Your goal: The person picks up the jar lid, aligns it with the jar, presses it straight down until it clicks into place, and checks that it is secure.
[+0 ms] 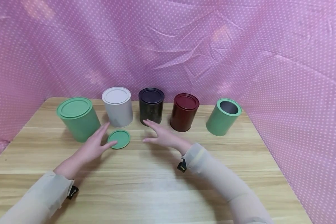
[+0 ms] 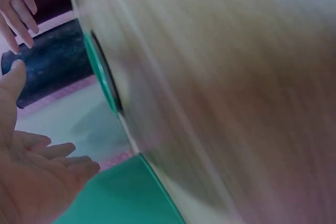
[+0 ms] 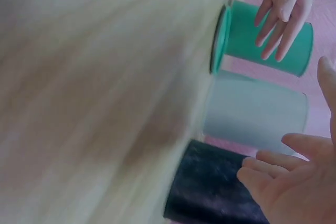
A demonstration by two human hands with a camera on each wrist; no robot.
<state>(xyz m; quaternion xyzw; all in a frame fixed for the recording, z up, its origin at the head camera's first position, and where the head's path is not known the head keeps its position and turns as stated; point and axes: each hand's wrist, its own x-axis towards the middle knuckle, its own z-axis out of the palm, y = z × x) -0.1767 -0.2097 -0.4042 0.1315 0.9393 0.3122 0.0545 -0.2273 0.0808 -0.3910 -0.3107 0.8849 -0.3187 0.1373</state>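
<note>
My left hand (image 1: 93, 147) reaches over the table with thumb and fingers spread, holding nothing. Its thumb overlaps the edge of a loose round green lid (image 1: 119, 139) in the head view, and its fingers are beside a large lidded green can (image 1: 79, 121). The right hand (image 1: 165, 136), also spread and holding nothing, is in front of a black lidded can (image 1: 151, 107). A white lidded can (image 1: 118, 107) stands behind the green lid, between the two hands. In the left wrist view the green lid (image 2: 102, 74) lies flat on the tabletop.
Right of the black can stands a dark red lidded can (image 1: 184, 112). Farther right is a smaller green can (image 1: 223, 117), open at the top with a dark inside. A pink dotted cloth (image 1: 168, 46) hangs behind the wooden table (image 1: 145, 193) and along its sides.
</note>
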